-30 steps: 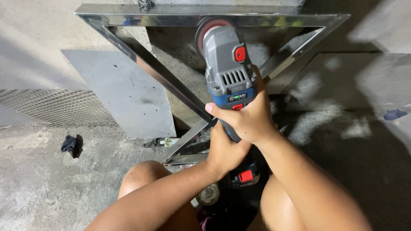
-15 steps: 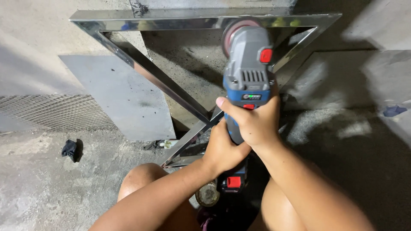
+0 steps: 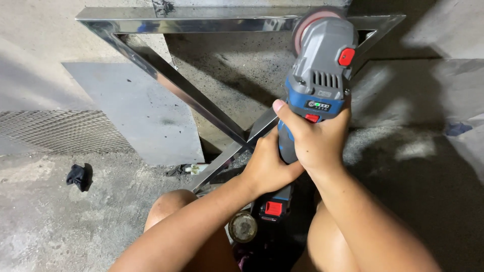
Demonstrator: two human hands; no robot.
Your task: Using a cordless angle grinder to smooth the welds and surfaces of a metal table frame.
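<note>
A grey and blue cordless angle grinder (image 3: 320, 75) with red buttons points away from me. Its reddish disc (image 3: 308, 22) sits at the top bar of a shiny steel frame (image 3: 201, 24) with crossed diagonal bars (image 3: 191, 98). My right hand (image 3: 315, 138) wraps the grinder's body from the right. My left hand (image 3: 267, 166) grips the handle just below it. The battery end with a red clip (image 3: 273, 208) sticks out under my hands.
A flat grey metal sheet (image 3: 136, 111) lies left of the frame, with expanded metal mesh (image 3: 55, 132) beyond it. A dark rag (image 3: 77, 176) lies on the concrete floor. A small round tin (image 3: 243, 226) rests between my knees (image 3: 171, 209).
The grinder and both hands have moved right along the frame's top bar, toward the right corner. My view has shifted slightly with them.
</note>
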